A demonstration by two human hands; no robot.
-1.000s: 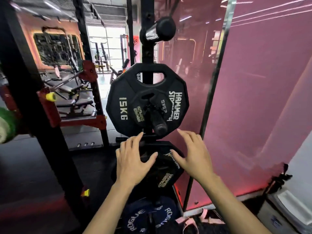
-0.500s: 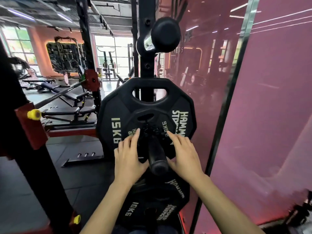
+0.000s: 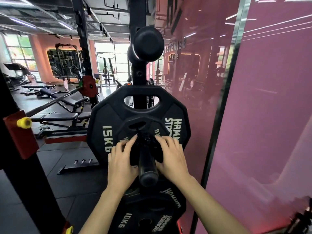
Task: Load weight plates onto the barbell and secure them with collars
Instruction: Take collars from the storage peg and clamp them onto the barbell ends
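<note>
Pink wall [image 3: 273, 115] right; dark floor [image 3: 55, 159]; bright, perhaps daylit, windows [image 3: 20, 51].

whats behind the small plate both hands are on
Directly behind the small black plate sits the large black 15KG plate on the same black peg. Anything behind that is hidden; left hand, right hand.

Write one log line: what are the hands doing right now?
left hand grips small plate's left edge | right hand grips its right edge | small plate on storage peg, in front of 15KG plate
</note>
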